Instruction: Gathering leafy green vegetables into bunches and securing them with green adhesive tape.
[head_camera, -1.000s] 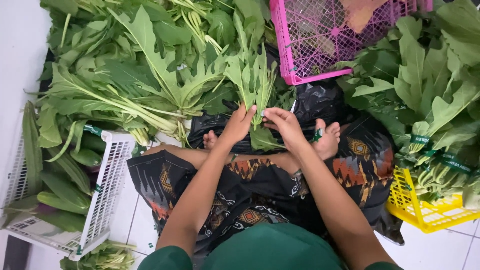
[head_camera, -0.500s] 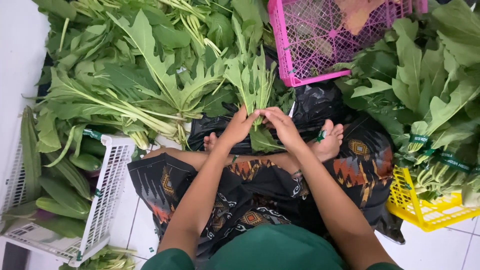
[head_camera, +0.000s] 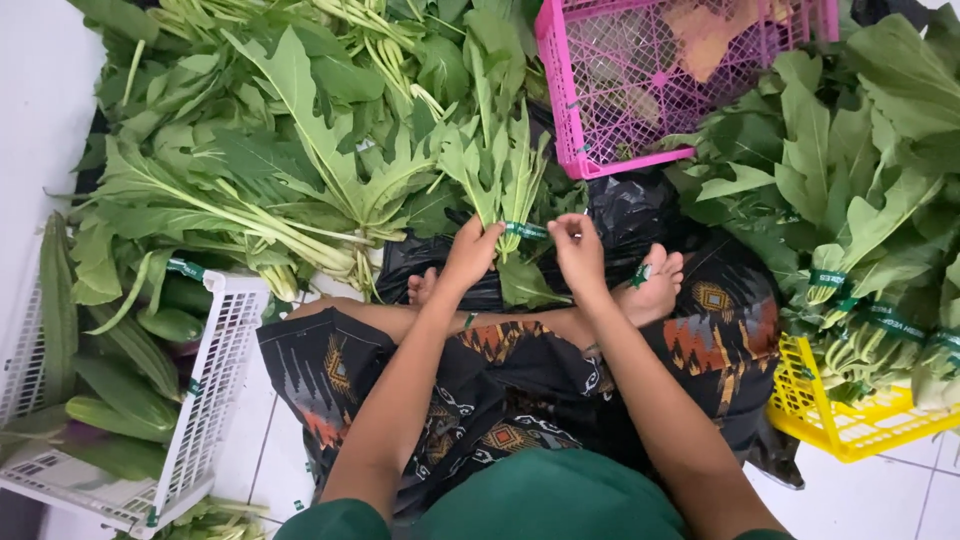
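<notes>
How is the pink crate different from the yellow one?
The pink crate sits at the top of the view and is nearly bare, its mesh floor showing; the yellow crate lies at the lower right, heaped with leafy bunches wrapped in green bands. The pink crate's walls show; leaves hide most of the yellow one. Both are plastic lattice.

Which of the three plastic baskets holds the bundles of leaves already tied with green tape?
The yellow basket at the right: its leaf bundles carry green bands. The pink basket holds no greens, and the white basket holds long green gourds.
</notes>
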